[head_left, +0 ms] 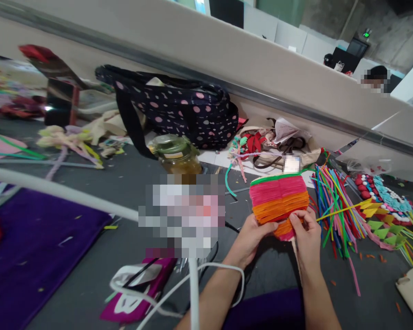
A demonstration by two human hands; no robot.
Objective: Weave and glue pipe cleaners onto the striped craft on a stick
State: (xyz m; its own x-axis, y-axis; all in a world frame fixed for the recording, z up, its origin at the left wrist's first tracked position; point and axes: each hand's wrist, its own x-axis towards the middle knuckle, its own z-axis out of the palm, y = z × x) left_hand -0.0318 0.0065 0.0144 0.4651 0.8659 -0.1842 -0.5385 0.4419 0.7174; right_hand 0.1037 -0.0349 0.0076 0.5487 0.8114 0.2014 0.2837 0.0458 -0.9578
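Here, the right hand [307, 238] pinches the bottom edge of the fan [278, 201] with thumb and fingers shut on it. The left hand [249, 238] grips the same edge, held above the grey table [89, 266]. The fan looks light, soft and easy to crush, so the stacked bottom seems the best place to hold.

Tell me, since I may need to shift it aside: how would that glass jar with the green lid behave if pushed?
The glass jar looks partly filled with amber contents, so probably heavy for its size. It stands upright and squat, so it would likely slide on the grey table rather than tip. Being glass, it is probably smooth to grip and breakable if knocked off.
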